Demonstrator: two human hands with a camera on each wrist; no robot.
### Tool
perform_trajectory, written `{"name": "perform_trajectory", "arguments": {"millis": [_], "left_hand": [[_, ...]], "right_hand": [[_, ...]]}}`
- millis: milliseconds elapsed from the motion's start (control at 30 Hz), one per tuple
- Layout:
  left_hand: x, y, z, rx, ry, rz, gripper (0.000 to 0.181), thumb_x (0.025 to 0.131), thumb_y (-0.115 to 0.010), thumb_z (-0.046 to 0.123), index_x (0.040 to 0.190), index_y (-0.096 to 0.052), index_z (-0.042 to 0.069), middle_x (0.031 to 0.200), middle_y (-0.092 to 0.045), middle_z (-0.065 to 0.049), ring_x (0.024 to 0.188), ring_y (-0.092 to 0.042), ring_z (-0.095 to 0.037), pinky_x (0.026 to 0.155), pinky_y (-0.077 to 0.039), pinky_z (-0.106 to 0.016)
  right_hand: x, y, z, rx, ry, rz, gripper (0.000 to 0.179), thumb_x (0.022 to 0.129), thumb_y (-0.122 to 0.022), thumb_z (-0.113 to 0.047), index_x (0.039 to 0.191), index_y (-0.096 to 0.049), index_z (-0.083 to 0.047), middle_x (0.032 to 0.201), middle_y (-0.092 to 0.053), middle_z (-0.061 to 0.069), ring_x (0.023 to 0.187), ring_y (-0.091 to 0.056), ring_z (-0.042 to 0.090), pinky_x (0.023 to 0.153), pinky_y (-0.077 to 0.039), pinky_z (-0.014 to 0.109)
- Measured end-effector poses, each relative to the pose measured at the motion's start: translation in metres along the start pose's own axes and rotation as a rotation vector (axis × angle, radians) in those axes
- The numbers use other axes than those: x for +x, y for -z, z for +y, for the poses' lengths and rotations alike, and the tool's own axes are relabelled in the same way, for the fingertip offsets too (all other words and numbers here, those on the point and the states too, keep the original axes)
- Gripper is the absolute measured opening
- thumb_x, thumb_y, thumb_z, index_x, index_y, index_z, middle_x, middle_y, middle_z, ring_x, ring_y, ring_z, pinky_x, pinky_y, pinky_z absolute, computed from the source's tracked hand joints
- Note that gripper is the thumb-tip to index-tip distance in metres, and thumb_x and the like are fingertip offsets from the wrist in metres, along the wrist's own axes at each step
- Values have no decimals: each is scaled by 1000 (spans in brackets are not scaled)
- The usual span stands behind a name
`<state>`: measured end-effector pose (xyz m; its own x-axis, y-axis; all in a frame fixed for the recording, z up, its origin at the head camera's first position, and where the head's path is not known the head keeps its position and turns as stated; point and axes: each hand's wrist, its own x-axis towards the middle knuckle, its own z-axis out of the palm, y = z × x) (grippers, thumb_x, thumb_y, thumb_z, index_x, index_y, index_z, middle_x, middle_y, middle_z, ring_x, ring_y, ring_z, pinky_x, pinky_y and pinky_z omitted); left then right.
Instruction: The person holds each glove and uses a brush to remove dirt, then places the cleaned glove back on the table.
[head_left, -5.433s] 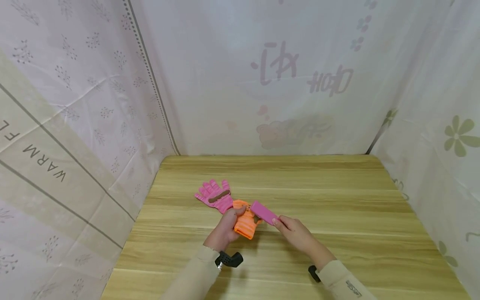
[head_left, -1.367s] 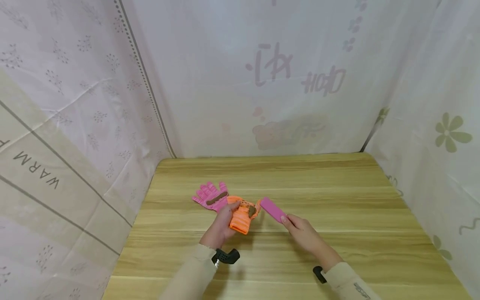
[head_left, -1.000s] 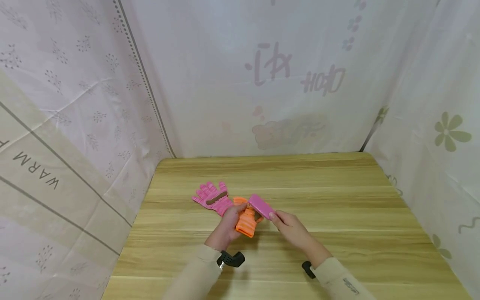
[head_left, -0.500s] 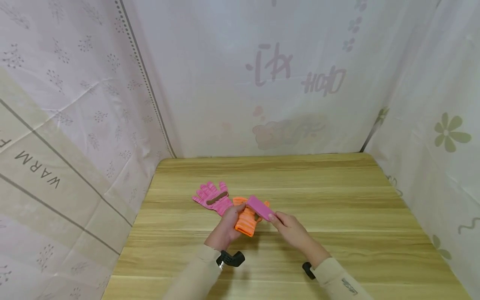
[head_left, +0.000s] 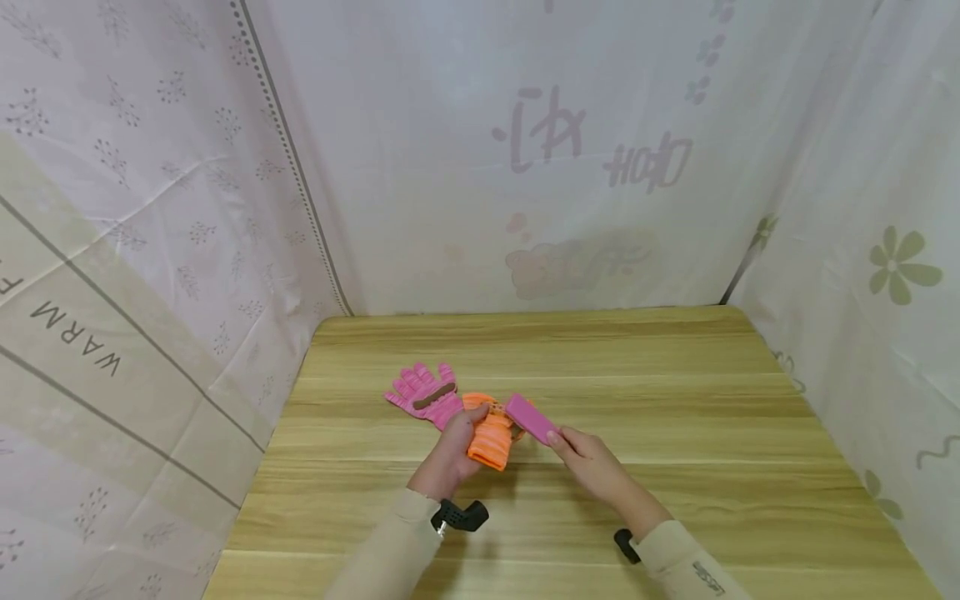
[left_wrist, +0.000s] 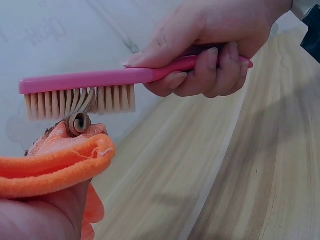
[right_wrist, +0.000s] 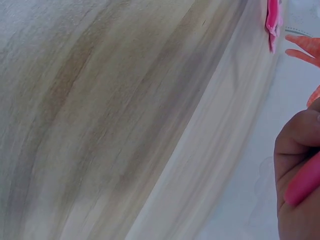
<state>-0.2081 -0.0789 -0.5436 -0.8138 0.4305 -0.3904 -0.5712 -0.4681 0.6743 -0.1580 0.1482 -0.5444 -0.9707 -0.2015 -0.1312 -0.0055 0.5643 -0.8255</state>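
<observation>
My left hand [head_left: 452,450] holds an orange knitted glove [head_left: 491,442] above the table, thumb on top and cuff toward me. The right hand [head_left: 592,462] grips the handle of a pink brush [head_left: 531,419], whose head lies over the glove. In the left wrist view, its pale bristles [left_wrist: 47,105] face down and splay against a curled brown roll [left_wrist: 78,123] on the glove. More brown shows on the glove behind that roll. A pink glove [head_left: 447,407] lies flat beyond my left hand, with a long brown strip [head_left: 435,395] across it.
The wooden table [head_left: 637,367] spreads around both hands. Patterned cloth hangs behind it [head_left: 450,167] and along both sides. Black straps with cameras [head_left: 461,517] sit on the wrists.
The brush was off the glove's right side, swept left over it, and has now slid slightly back right. The left hand shifted a little with the orange glove; the pink glove stayed put.
</observation>
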Motion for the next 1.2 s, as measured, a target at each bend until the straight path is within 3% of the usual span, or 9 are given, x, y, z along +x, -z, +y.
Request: {"name": "perform_trajectory", "arguments": {"millis": [167,333,567,733,967,1200], "left_hand": [[0,4,3,-16,-6,28,35,111,-31,29,131,-42,2,107,-59,-7,90,-64,-16,73,-56,-28],[-2,7,7,-16,4,49,44,112,-30,31,140,-40,-1,109,-61,-9,87,-65,-17,65,-54,-26],[0,5,6,8,5,9,47,112,-28,29,143,-37,-5,110,-61,-11,84,-64,-17,63,-53,-25],[1,1,5,8,19,-15,46,111,-27,29,140,-39,-5,106,-60,-10,71,-56,-11,54,-44,-21],[1,0,2,36,13,7,47,111,-30,30,143,-38,-4,106,-62,-10,77,-62,-14,59,-49,-23],[1,-2,3,29,17,4,48,111,-30,30,145,-37,-4,115,-61,-12,83,-62,-14,63,-50,-22]], "right_hand": [[-2,3,6,5,2,16,40,107,-46,-44,105,-65,-8,69,-45,-1,61,-39,10,56,-35,25],[-4,5,15,16,-9,39,39,107,-46,-41,95,-61,-7,67,-44,-1,58,-37,9,54,-34,24],[-5,4,16,91,-32,25,41,108,-45,-39,93,-58,-4,66,-46,-1,56,-38,9,51,-34,23],[-5,5,14,97,-42,38,40,108,-45,-37,94,-58,-2,66,-46,-1,56,-38,9,51,-34,23],[-5,5,15,78,-26,19,42,108,-45,-41,94,-59,-4,66,-46,0,57,-38,9,52,-34,23],[-6,8,20,83,-79,60,44,107,-45,-43,97,-60,-3,67,-46,0,57,-39,11,52,-34,24]]}}
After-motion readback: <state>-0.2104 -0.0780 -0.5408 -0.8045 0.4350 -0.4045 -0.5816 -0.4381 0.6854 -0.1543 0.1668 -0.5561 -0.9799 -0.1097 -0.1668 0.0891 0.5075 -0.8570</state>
